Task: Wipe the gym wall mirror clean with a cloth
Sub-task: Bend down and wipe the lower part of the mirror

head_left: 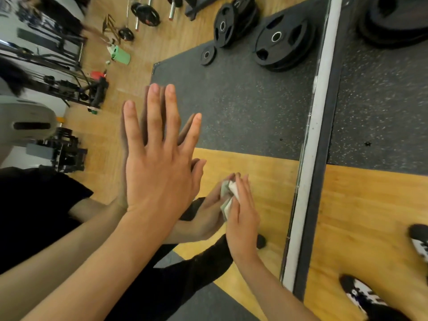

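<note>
The wall mirror (243,112) fills the left and middle of the head view, and its white lower frame edge (310,158) runs down the picture. My left hand (157,163) lies flat on the glass with its fingers spread and straight, meeting its own reflection. Lower right of it, my right hand (243,218) presses a crumpled whitish-green cloth (228,195) against the glass with straight fingers. The cloth is bunched between my palm and the mirror, and only its edge shows.
Black weight plates (393,19) lie on the speckled rubber mat (382,112) by the mirror's base; more plates and barbells show only as reflections. My black-and-white shoes (361,295) stand on the wooden floor (359,216).
</note>
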`<state>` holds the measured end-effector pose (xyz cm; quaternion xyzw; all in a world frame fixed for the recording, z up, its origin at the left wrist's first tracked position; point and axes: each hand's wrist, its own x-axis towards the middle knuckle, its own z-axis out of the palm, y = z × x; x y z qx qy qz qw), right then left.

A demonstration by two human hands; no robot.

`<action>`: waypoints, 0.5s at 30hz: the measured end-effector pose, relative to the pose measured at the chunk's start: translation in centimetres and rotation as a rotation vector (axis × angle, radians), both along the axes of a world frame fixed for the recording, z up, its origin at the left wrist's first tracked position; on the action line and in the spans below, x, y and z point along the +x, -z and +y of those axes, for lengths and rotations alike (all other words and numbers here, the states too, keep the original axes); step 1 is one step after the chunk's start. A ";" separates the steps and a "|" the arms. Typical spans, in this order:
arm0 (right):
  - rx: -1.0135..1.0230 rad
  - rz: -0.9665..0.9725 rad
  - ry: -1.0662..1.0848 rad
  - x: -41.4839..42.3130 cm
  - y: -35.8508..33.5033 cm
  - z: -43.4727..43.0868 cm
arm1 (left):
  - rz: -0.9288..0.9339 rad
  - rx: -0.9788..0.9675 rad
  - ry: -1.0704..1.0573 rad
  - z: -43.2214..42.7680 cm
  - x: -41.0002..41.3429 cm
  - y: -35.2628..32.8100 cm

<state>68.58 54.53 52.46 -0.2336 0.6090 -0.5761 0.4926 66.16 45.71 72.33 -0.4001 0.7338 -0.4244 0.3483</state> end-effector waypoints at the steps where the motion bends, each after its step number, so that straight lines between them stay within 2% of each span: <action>1: 0.005 -0.008 -0.022 0.2 0.1 0.7 | 0.000 -0.002 -0.001 0.0 0.0 0.0; 3: 0.026 -0.030 -0.013 -0.7 0.3 -0.9 | -0.001 -0.014 0.001 0.1 0.1 0.0; 7: 0.112 -0.072 0.066 -6.3 0.4 -11.1 | -0.038 -0.020 0.013 0.1 0.1 0.1; 9: 0.011 -0.048 0.067 -7.9 -1.0 -13.7 | -0.040 -0.025 0.035 0.1 0.1 0.2; 12: -0.124 0.031 0.070 -5.3 -3.1 -9.9 | -0.042 -0.029 0.055 0.3 0.2 0.2; 15: -0.134 0.100 0.058 -0.9 -3.2 -2.8 | -0.025 -0.019 0.051 0.3 0.2 -0.1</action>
